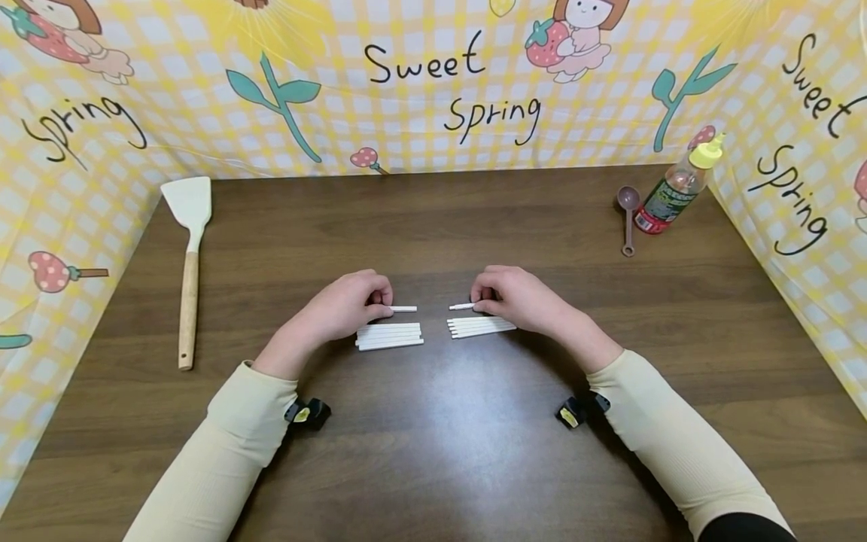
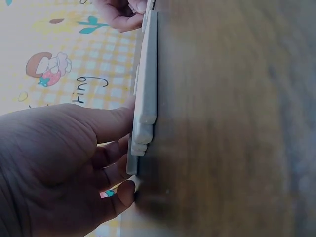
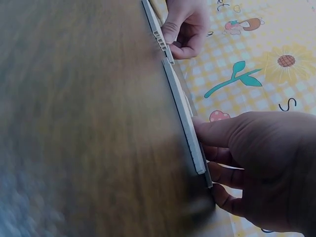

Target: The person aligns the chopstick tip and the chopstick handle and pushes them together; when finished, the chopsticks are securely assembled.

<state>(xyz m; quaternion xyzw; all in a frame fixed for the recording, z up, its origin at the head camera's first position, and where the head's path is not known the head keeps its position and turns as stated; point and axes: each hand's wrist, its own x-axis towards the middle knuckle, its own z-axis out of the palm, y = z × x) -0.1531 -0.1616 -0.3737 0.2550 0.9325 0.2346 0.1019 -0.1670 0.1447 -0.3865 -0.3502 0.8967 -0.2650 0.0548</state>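
Toward the centre of the table, my left hand (image 1: 348,302) pinches a thin white stick (image 1: 406,309) between thumb and fingers. Just in front of that hand, several similar sticks (image 1: 390,336) lie side by side in a row. Across a small gap, the fingers of my right hand (image 1: 520,298) pinch another white stick (image 1: 460,306). A second row of white sticks (image 1: 477,327) lies below it, slightly slanted. Seen low in the left wrist view, the near row (image 2: 149,74) partly hides the held stick. The right wrist view shows its row (image 3: 183,118) edge-on beside the thumb.
A white spatula (image 1: 187,211) with a wooden handle lies at the left. At the back right, a purple measuring spoon (image 1: 628,218) lies beside a bottle (image 1: 670,197) with a yellow cap. Patterned yellow cloth (image 1: 420,135) borders the table (image 1: 433,467) at the back and sides.
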